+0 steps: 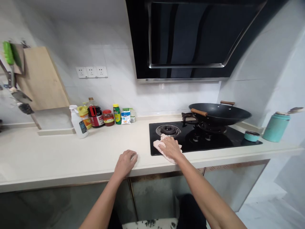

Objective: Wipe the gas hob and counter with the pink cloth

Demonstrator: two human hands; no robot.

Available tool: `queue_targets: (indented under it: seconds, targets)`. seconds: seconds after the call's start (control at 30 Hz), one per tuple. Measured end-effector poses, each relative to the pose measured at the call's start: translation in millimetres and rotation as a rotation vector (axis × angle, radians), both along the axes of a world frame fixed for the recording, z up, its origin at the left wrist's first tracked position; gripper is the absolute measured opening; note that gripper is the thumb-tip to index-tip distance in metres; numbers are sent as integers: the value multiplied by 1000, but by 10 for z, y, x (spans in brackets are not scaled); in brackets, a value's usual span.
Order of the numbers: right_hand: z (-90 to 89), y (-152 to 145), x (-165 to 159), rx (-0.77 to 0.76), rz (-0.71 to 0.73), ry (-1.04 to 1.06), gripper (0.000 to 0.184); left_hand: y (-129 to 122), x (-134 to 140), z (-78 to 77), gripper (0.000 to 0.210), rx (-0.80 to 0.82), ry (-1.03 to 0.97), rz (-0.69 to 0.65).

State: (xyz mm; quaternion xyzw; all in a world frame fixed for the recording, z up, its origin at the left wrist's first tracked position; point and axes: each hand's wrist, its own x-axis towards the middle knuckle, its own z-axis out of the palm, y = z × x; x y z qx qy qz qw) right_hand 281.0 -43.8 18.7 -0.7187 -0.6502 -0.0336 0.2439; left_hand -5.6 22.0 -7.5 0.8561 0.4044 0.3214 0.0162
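Note:
My right hand (pixel 171 149) presses a pale pink cloth (pixel 160 145) onto the front left corner of the black glass gas stove (pixel 181 143). Part of the cloth hangs over the stove's front edge onto the counter. Just behind it is the left burner (pixel 168 130), with nothing on it. My left hand (pixel 125 161) rests on the white counter (pixel 105 152) near its front edge, left of the stove. Its fingers are loosely curled together, and I see nothing in them.
A black wok (pixel 221 116) with wooden handles sits on the right burner. Beside the stove stand a small teal bowl (pixel 252 136) and a teal canister (pixel 276 127). A spray bottle (pixel 78 122) and several condiments line the wall. The range hood (pixel 186 38) hangs above.

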Motion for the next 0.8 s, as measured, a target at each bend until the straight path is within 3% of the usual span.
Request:
queue_targets:
  seconds: [0.23,0.43,0.8]
  targets:
    - [33,22,-2,-37,-7,-29,43,-19,-20,5,27,-8,1,-16]
    - [115,120,187,-88,-73,-43,43,-40,-34,4,25,-13,17,-18]
    - [120,553,453,-59,-78,-171,43,17,-54,-74,26,25,-11,-6]
